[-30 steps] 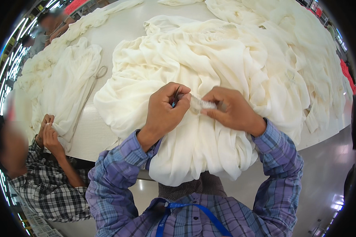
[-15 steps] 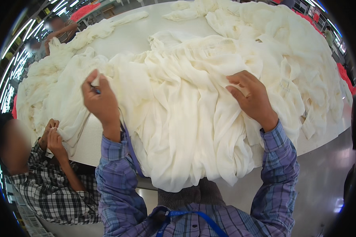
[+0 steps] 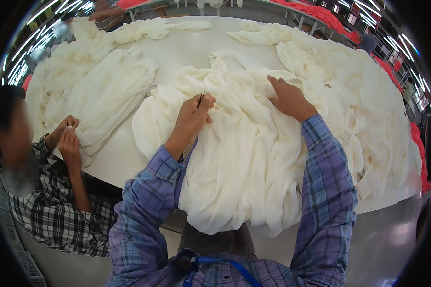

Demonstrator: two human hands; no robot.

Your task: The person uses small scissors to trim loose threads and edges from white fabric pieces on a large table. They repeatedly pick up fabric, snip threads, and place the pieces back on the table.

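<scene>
The left hand (image 3: 193,114) is closed around a small dark pointed tool (image 3: 200,99), tip upward, above the folds. The right hand (image 3: 289,98) is at the far part of the cream cloth (image 3: 242,148), index finger extended; whether the other fingers grip the fabric cannot be told. The cloth lies bunched on the table (image 3: 191,44) beneath both hands, its near end hanging over the front edge.

The step in hand appears to be handling and positioning the cloth, with the tool held ready. The next move calls for a secure right-hand hold on the fabric, with the tool tip kept clear of loose folds.

To the right, a larger cream pile (image 3: 383,129) adjoins the cloth. To the left, across a bare strip of table, a co-worker (image 3: 57,215) in a checked shirt holds the edge of another cream pile (image 3: 112,86).
</scene>
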